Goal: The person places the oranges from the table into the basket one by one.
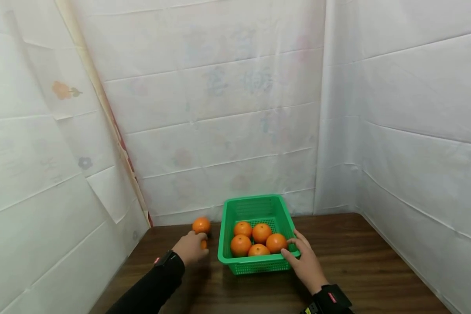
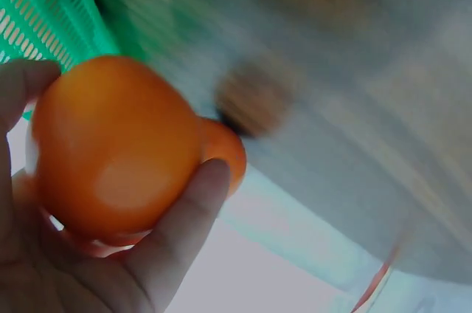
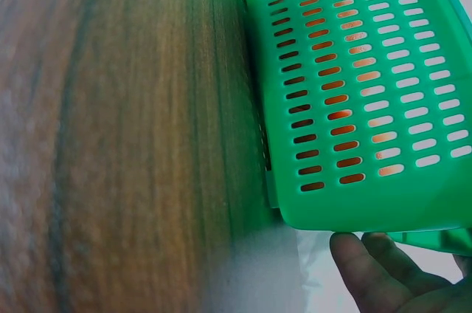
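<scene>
My left hand (image 1: 191,248) grips an orange (image 2: 118,150) over the table, left of a green plastic basket (image 1: 229,260). Thumb and fingers lie around the fruit in the left wrist view, and in the head view the hand covers most of it. Just beyond it sits another orange (image 1: 201,225), partly seen behind the held one from the left wrist. Several oranges (image 1: 261,233) lie in the front half of the basket. At the basket's right front corner, my right hand (image 1: 307,264) holds the rim; its fingertips touch the slotted outer wall (image 3: 354,106).
The dark wooden table (image 1: 361,257) extends on both sides of the basket. White sheeting (image 1: 227,131) hangs behind the table and along its left and right sides. The far end of the basket stands close to the back sheeting.
</scene>
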The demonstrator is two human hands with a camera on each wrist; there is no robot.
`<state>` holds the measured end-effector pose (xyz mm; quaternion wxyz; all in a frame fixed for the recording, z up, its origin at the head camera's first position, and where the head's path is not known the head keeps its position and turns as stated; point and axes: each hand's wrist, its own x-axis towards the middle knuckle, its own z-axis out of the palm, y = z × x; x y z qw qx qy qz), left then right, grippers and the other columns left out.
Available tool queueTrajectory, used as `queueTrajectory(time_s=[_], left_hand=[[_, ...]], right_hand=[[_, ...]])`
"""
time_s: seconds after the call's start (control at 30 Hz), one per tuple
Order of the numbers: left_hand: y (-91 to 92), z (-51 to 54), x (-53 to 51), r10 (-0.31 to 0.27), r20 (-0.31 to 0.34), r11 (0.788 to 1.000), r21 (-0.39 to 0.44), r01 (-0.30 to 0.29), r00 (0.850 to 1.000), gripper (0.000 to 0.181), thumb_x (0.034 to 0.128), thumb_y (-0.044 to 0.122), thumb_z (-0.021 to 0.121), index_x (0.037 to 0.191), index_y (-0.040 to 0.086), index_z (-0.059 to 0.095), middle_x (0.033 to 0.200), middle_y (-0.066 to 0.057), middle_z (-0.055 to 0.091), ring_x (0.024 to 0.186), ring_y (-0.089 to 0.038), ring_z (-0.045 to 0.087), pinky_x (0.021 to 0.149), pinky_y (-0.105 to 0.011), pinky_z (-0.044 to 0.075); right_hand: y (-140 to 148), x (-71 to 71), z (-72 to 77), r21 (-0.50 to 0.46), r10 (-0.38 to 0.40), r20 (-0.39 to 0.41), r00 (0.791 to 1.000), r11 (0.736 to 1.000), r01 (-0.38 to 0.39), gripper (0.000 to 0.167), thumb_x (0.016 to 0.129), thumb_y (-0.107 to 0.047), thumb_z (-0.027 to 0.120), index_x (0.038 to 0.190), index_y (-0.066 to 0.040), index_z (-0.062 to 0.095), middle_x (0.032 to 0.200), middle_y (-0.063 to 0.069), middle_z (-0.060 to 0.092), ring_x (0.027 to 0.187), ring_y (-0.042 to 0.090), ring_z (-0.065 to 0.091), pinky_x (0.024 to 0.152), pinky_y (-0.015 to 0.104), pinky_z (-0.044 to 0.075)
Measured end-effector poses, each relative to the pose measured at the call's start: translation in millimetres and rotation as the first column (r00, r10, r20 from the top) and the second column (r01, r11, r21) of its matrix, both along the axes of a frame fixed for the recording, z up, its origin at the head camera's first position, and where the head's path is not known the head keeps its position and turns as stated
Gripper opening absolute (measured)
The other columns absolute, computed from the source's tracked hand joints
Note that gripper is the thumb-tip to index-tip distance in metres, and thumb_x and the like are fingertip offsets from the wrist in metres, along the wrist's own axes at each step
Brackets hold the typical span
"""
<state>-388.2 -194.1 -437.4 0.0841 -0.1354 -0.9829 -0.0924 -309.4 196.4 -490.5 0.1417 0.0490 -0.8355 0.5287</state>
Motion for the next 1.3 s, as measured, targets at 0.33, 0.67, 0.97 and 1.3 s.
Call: queueTrajectory(time_s=[0.33,0.67,0.97,1.3], left_hand=[[15.9,34.2,-27.5,-0.008,-0.082,0.999,0.045,0.012,0.997,0.043,0.0961,0.029,0.075,0.136,0.013,0.067,0.116,-0.017,0.064,0.082,-0.026,0.055,0.072,-0.043,0.047],[41.4,76.8,-22.6,-0.049,-0.059,0.997,0.055,0.053,0.997,0.045,0.1016,0.029,0.07,0.142,0.01,0.066,0.12,-0.019,0.064,0.084,-0.024,0.055,0.076,-0.043,0.05],[75.8,84.9,-29.3,-0.121,-0.097,0.992,-0.044,0.117,0.988,0.046,0.1016,0.032,0.072,0.141,0.01,0.066,0.128,-0.018,0.068,0.104,-0.032,0.065,0.089,-0.047,0.056],[116.0,96.0,-47.0,-0.189,-0.06,0.982,-0.019,0.189,0.98,0.048,0.1016,0.033,0.075,0.145,0.019,0.061,0.134,-0.016,0.064,0.101,-0.028,0.063,0.087,-0.041,0.053]], right_hand=[[2,-0.8,1.8,0.008,-0.022,0.006,1.0,1.0,0.022,0.032,0.105,-0.031,0.07,0.129,-0.009,0.067,0.175,0.015,0.028,0.16,0.048,0.028,0.122,0.071,0.031],[-1,0.1,2.6,0.016,-0.02,0.007,1.0,1.0,0.02,0.032,0.105,-0.03,0.071,0.127,-0.008,0.068,0.175,0.015,0.029,0.159,0.048,0.029,0.122,0.071,0.032],[-1,2.5,-1.1,0.012,-0.02,0.035,0.999,1.0,0.019,0.031,0.105,-0.032,0.071,0.126,-0.01,0.068,0.175,0.016,0.028,0.159,0.048,0.03,0.12,0.07,0.035],[-2,-0.2,-1.0,0.006,-0.022,0.026,0.999,1.0,0.022,0.031,0.104,-0.034,0.071,0.125,-0.012,0.069,0.175,0.015,0.029,0.159,0.048,0.03,0.121,0.071,0.034]])
